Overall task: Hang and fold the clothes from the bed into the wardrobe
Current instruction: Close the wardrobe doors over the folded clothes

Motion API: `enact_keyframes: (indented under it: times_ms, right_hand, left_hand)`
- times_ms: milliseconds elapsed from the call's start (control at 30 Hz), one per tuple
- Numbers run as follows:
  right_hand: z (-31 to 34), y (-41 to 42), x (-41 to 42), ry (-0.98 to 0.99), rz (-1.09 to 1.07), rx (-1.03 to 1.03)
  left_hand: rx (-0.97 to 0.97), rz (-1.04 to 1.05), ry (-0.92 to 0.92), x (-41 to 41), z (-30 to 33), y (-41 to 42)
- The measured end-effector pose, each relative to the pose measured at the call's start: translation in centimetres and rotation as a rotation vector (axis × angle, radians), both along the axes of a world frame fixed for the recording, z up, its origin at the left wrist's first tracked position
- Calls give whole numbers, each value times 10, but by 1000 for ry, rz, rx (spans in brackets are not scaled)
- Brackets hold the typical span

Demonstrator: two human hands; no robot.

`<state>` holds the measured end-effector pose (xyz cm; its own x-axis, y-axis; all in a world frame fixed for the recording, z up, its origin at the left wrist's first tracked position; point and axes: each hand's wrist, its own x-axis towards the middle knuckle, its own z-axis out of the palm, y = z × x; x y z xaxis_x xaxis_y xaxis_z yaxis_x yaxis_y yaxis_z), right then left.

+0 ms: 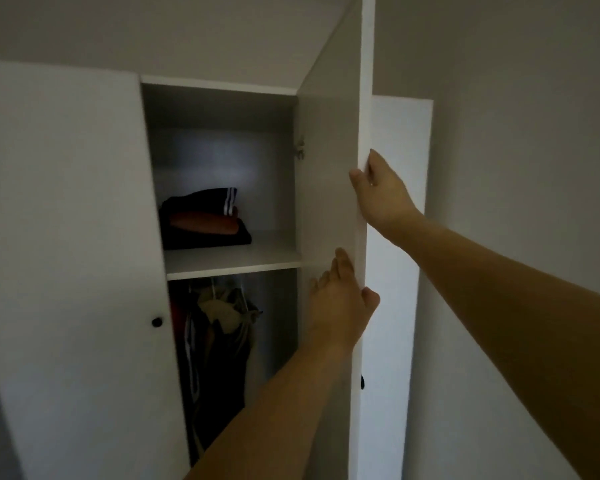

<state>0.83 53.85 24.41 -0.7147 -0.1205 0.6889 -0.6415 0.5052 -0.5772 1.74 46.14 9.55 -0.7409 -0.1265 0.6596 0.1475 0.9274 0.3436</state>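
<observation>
The white wardrobe's right door [329, 161] stands open, edge toward me. My right hand [383, 194] grips that edge high up, thumb on the inner face and fingers behind it. Lower down, my left hand [340, 303] holds the same edge, with fingers flat on the inner face and the thumb round the front. On the upper shelf [267, 258] lies a stack of folded clothes [205, 220], dark with one orange piece. Below the shelf, several dark garments [215, 344] hang from the rail.
The wardrobe's left door [66, 220] is closed and has a black knob [157, 322]. A sloped ceiling [187, 29] runs above the wardrobe. Behind the open door is a further white panel [397, 237], with a plain wall [516, 168] to the right.
</observation>
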Motion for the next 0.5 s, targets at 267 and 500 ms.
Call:
enact_keyframes:
  times_ms: [267, 500]
  right_hand:
    - [-9, -117, -4, 81, 445, -43]
    - [-23, -233, -39, 135, 391, 215]
  left_hand:
    - [410, -282, -53, 33, -15, -140]
    - [583, -131, -8, 16, -16, -263]
